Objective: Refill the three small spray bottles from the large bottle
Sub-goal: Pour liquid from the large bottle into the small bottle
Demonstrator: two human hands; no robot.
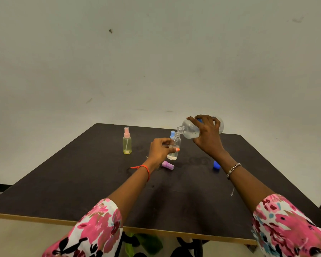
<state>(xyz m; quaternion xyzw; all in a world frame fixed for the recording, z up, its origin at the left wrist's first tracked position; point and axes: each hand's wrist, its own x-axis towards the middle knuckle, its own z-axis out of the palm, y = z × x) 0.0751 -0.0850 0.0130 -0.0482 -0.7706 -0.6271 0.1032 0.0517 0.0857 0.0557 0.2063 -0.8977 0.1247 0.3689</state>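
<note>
The near half of the desk point(82, 191) lies bare from the front edge up to the wrists, and so does its left side. Mid-desk is crowded: the left hand point(158, 150) grips a clear bottle point(174, 149), with a purple cap point(168, 165) lying just beside it on the near side. The right hand point(208, 134) holds the big bottle point(191, 129) tilted over it, neck to neck. A blue cap point(216, 165) stands close left of the right wrist. A yellow bottle point(127, 143) stands upright, apart to the left, with room all round. A blue-topped bottle point(172, 134) stands hidden behind the clear one.
</note>
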